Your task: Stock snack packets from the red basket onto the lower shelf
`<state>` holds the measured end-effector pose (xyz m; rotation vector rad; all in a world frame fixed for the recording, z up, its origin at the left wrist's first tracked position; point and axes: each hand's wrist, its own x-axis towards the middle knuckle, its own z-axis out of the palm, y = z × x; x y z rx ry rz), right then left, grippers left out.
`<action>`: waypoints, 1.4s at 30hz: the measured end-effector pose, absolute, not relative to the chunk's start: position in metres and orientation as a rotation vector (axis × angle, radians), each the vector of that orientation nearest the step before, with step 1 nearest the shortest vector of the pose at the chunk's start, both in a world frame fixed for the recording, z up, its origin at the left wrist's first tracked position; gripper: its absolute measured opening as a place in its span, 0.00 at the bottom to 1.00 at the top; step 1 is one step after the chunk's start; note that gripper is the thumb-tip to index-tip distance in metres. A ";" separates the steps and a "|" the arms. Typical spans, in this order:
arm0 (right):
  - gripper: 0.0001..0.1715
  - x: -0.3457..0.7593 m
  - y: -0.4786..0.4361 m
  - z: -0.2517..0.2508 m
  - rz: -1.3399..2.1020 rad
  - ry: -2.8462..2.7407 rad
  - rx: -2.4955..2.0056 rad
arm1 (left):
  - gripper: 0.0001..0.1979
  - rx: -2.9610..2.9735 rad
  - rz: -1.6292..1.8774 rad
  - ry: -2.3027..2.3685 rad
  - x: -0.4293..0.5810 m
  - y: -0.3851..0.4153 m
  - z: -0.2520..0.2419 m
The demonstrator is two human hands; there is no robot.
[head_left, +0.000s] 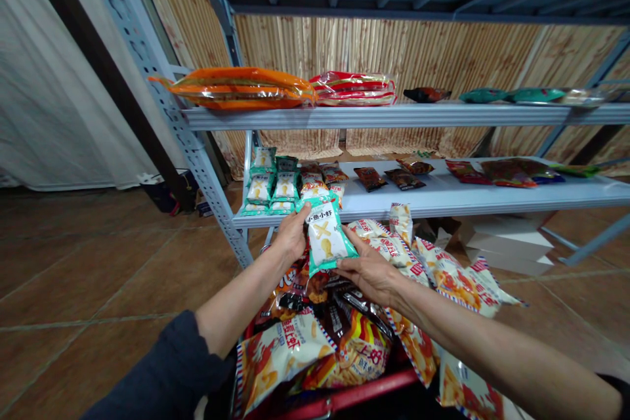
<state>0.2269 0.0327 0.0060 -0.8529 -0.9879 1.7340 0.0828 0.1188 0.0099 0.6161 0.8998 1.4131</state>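
Note:
A green and white snack bag (325, 236) with a picture of yellow snacks is held up between both hands, above a heap of other bags. My left hand (294, 231) grips its upper left edge, thumb on the front. On its lower right side, my right hand (369, 269) pinches the bag between thumb and fingers. Below lies a pile of larger snack bags, among them a white and orange bag (280, 354) and a yellow and red bag (364, 348), in a red-rimmed basket or cart (364, 388). Similar small green bags (260, 187) stand stacked on the lower shelf's left end.
Brown-red small packets (370, 178) and flat colourful packs (506, 172) lie along the lower shelf (433, 198). Orange packs (241, 88) and red-striped packs (354, 88) rest on the shelf above. A metal upright (197, 170) stands at the left; a white carton (506, 243) sits beneath the shelf.

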 end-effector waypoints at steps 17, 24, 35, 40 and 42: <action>0.44 0.237 0.043 0.002 1.328 -1.366 -1.100 | 0.11 0.964 1.596 1.123 0.075 0.116 0.004; 0.43 0.241 0.049 0.012 0.989 -1.706 -1.205 | 0.07 0.998 1.668 1.169 0.075 0.115 0.007; 0.40 0.235 0.055 0.044 0.378 -2.346 -1.339 | 0.19 0.880 1.347 1.010 0.069 0.093 0.020; 0.29 0.224 0.050 0.065 0.015 -2.674 -1.312 | 0.19 0.802 1.264 0.933 0.068 0.092 0.019; 0.26 0.219 0.045 0.071 -0.128 -2.750 -1.300 | 0.18 0.754 1.264 0.937 0.069 0.093 0.018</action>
